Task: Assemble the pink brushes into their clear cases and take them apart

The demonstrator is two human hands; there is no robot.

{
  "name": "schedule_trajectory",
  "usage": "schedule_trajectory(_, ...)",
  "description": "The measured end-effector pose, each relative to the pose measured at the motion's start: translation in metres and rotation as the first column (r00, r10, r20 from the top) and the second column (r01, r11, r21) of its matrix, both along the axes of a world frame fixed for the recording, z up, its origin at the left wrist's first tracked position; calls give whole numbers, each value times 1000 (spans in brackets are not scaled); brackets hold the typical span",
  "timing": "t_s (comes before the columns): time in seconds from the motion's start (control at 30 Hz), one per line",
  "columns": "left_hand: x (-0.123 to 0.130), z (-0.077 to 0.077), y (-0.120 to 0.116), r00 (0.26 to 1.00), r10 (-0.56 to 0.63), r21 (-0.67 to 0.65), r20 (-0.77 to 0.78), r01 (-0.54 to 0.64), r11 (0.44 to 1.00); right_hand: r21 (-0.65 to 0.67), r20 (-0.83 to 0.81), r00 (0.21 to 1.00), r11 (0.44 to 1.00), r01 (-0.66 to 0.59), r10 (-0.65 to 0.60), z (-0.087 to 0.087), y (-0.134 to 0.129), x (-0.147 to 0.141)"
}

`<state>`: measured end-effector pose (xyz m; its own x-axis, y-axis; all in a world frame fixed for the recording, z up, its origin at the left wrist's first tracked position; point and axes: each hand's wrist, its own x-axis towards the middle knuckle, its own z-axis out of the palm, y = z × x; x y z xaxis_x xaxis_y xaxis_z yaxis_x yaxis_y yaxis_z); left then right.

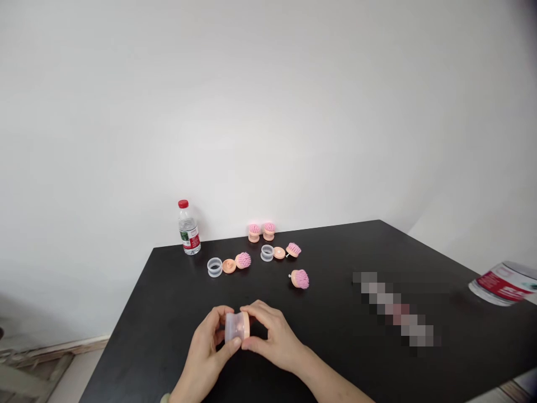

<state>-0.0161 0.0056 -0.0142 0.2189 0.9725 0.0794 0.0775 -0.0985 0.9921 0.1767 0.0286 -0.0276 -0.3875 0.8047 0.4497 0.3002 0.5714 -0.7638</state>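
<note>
L hand [205, 346] grips clear ring [231, 328] btwn hands, R hand [277, 334] pinching its peach lid [246, 326].

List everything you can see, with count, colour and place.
Table: one, black, centre
Wall: one, white, behind
Red-capped bottle: one, clear, far left
Second bottle: one, clear, cut off by right edge
Standing brushes: two, pink and peach, far edge
Loose brush heads: three, pink and peach, mid-table
Loose rings: two, translucent, mid-table
Loose discs: two, peach, beside the rings
Pixelated patch: one, grey and pink, right of table, unreadable
Blurred clutter: count unclear, brownish, lower left
Held ring: one, translucent, between the hands
Held disc: one, peach, against held ring
Left hand: one, bare, around held ring
Right hand: one, bare, on held disc
</note>
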Motion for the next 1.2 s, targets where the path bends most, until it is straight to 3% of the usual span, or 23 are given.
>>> schedule_trajectory(0.17, 2, 7, -1, 999, -42, -85, 35, 44, 995, 228, 45, 997, 971, -78, 70, 5, -5, -1)
schedule_trajectory(0.23, 2, 10, -1, 996, -58, -85, 63, 63, 994, 179, 35, 995, 979, -96, 91, 3, -3, 1)
schedule_trajectory(0.37, 1, 15, -2, 1000, -13, -39, 28, 14, 999, -50, -54, 990, 990, -131, 128, -6, 4, 5)
schedule_trajectory(0.5, 1, 10, -2, 1000, 1, -49, -11, -2, 999, -112, -28, 996, 990, -81, 79, -4, 3, 3)
schedule_trajectory(0.63, 6, -1, -1, 996, -16, -161, 93, 31, 986, 97, 41, 998, 994, -41, 37, 9, -3, -1)
schedule_trajectory(0.77, 10, -5, 1, 951, 57, -305, 304, 41, 952, 400, 92, 993, 911, -101, 70, 19, -4, 3)
schedule_trajectory(0.83, 6, -5, 4, 940, 121, -348, 319, -2, 937, 479, 142, 990, 874, -86, 19, 20, 0, 11)
schedule_trajectory(0.93, -4, -7, 9, 978, 142, -267, 154, -97, 959, 459, 219, 956, 885, 74, -193, 16, 13, 31)
schedule_trajectory(1.07, -12, -17, 15, 991, 123, -62, -57, -127, 990, 431, 382, 785, 846, 315, -487, 7, 36, 64)
schedule_trajectory(1.2, -3, -20, 15, 971, 127, 67, -200, -116, 991, 402, 556, 637, 843, 357, -534, 0, 53, 81)
